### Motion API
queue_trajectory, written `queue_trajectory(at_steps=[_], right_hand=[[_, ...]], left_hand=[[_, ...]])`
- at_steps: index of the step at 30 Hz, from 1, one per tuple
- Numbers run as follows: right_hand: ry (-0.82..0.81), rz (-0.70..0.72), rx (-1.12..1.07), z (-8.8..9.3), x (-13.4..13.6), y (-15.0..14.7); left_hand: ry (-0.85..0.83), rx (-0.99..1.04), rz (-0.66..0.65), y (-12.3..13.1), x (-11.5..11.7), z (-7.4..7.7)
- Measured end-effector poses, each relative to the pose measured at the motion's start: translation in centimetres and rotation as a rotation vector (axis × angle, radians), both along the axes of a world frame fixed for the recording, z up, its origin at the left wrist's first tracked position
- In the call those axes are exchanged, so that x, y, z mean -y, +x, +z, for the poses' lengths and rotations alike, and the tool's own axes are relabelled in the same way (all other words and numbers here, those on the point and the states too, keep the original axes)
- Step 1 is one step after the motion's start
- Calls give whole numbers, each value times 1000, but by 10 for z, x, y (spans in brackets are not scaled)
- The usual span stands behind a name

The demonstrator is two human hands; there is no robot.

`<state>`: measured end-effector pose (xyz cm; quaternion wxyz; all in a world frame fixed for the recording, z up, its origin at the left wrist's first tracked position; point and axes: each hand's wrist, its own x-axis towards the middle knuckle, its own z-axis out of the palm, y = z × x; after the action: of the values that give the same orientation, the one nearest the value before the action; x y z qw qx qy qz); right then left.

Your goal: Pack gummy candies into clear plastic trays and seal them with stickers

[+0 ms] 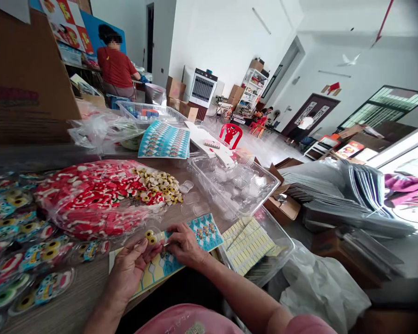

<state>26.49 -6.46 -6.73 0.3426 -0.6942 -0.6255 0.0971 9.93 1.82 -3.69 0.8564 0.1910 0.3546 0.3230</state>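
My left hand [134,262] grips a small clear plastic case holding two yellow eye-shaped pieces [151,237]. Under both hands lies a blue sticker sheet [207,232], its left part peeled down to yellow backing [149,273]. The fingers of my right hand [186,246] are pinched at a sticker by the sheet's peeled edge, close to the case; the fingertips partly hide it. Behind my hands, a plastic bag of red-and-white pieces [90,195] lies open, with loose yellow eye-shaped pieces [158,183] at its right end.
Filled clear cases [52,285] cover the table's left side. A clear tray of empty plastic shells [237,183] stands to the right, above a bin with yellow backing sheets [249,243]. More sticker sheets [165,141] lie at the back. A person in red [116,67] sits beyond.
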Motion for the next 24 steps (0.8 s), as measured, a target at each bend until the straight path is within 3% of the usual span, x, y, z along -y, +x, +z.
queue_trajectory(at_steps=[4, 8, 12, 14, 16, 18, 20, 24], right_hand=[[49, 28, -72, 3, 6, 0], [208, 10, -231, 6, 26, -7], [429, -269, -490, 14, 34, -1], [578, -466, -661, 23, 25, 6], [661, -552, -704, 35, 12, 8], [651, -504, -646, 45, -4, 2], [586, -369, -576, 50, -19, -10], [474, -134, -442, 49, -43, -38]], left_hand=[[-17, 14, 53, 0, -4, -4], [16, 26, 104, -2, 1, -2], [78, 54, 71, -1, 7, -2], [126, 44, 54, 0, 8, -6], [194, 5, 19, 2, 12, -8], [277, -50, -6, 5, 18, -6], [362, -97, -16, 7, 25, 0], [585, -215, -26, 1, 32, 18]])
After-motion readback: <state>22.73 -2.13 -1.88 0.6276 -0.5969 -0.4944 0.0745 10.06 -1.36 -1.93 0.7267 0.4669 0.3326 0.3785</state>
